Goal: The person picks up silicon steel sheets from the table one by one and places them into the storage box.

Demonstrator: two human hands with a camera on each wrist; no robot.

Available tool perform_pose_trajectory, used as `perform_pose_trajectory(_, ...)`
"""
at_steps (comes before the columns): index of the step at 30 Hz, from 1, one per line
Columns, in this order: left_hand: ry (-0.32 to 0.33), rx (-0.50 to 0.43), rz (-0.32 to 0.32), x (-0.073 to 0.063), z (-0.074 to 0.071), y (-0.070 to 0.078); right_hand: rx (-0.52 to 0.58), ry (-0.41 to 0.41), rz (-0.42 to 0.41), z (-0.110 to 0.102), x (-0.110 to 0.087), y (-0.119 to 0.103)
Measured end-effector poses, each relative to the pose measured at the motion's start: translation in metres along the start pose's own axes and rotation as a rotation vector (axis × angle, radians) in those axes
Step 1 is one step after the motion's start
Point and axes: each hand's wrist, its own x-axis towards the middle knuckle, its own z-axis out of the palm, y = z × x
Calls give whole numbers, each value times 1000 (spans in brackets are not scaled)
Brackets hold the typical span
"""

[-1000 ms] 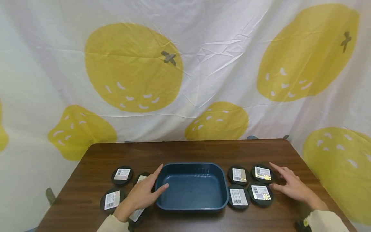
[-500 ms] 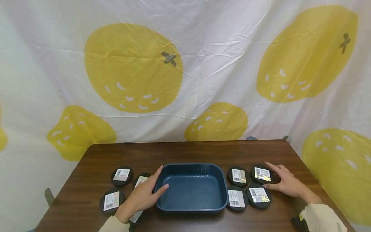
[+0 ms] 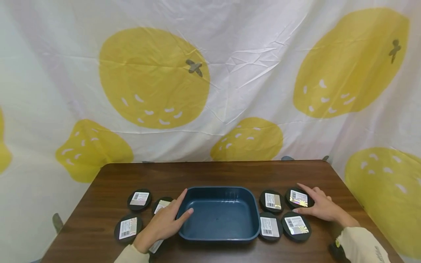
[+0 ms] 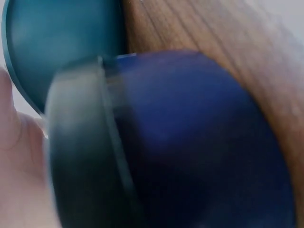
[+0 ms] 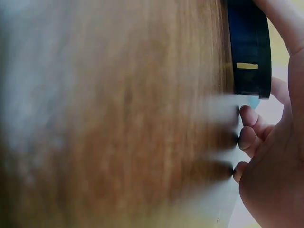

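Note:
A dark blue rectangular tray point(image 3: 217, 219) stands mid-table. My left hand point(image 3: 161, 223) lies along its left rim, index finger and thumb stretched apart. Beneath that hand are two flat round black containers, partly hidden; one fills the left wrist view as a dark disc point(image 4: 199, 142), with the tray point(image 4: 66, 33) behind. My right hand point(image 3: 323, 208) spans the back right round container point(image 3: 299, 199) with thumb and index finger spread on either side. In the right wrist view this container point(image 5: 249, 47) sits on the table beside the thumb. The thumb reaches between it and the labelled container point(image 3: 296, 226) in front.
Two more round containers, one at the back point(image 3: 272, 201) and one in front point(image 3: 269, 227), sit right of the tray. On the far left are another two, a back one point(image 3: 139, 199) and a front one point(image 3: 128, 228). A lemon-print cloth point(image 3: 223, 91) hangs behind the brown table point(image 3: 197, 173).
My right hand has moved left around the back right container. The container in front of it has shifted slightly toward me. The left hand stays at the tray's rim.

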Motion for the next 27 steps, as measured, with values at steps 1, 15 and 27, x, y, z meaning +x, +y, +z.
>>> perform_pose_trajectory(1,-2,-4,-4,0,0,0,-7,-8,6,1,1,0)
perform_pose_trajectory(15,-24,-12,-18,2,1,-1,-46,-34,21,1,7,-5)
perform_pose_trajectory(27,-44,-30,-22,3,4,-3,5,18,17,3,6,-2)
